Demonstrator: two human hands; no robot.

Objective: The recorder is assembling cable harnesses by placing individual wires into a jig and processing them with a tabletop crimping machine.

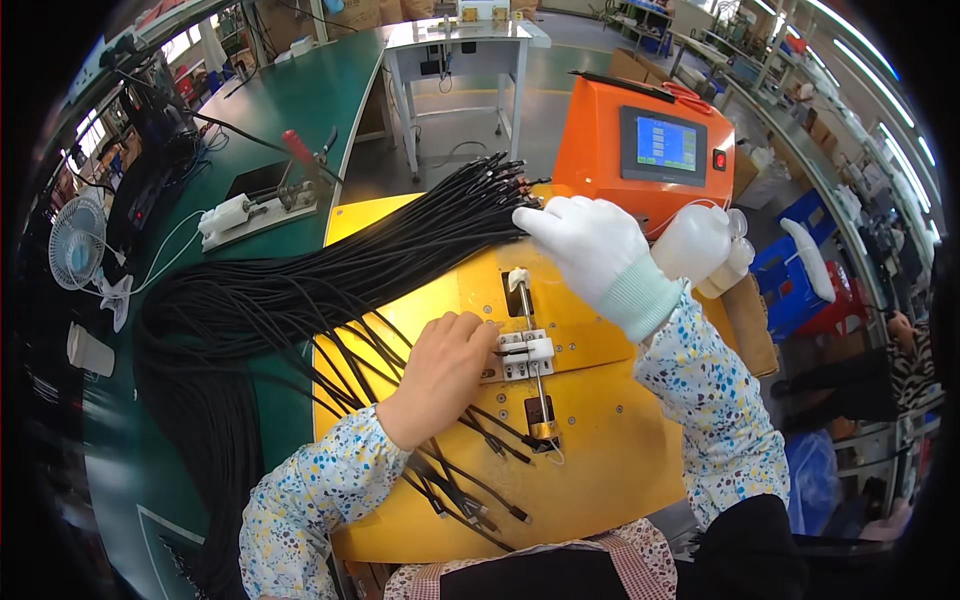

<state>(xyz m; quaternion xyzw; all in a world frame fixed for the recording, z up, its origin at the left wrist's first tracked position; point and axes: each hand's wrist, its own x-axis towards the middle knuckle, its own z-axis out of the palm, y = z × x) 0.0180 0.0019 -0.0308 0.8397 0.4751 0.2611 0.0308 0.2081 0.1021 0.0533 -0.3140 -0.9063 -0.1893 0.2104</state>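
Note:
My bare left hand (440, 375) is curled at the left side of a small white clamp block (525, 355), closed on a black cable whose end lies in the block's slot. The fingers hide most of that cable. My right hand (590, 250), in a white glove, is closed just beside the connector ends of a thick bundle of black cables (370, 250). Whatever its fingers hold, if anything, is hidden. Metal rods run from the block to a white-tipped piece (518, 280) above and a brass-coloured fitting (543, 430) below. Several loose cables (465, 495) lie under and below my left forearm.
The yellow work plate (610, 440) carries the block. An orange machine (590, 130) with a lit screen stands behind my right hand, beside white plastic bottles (695, 240). On the green table (335, 85) to the left are a red-handled toggle clamp (300, 150) and a small fan (80, 240).

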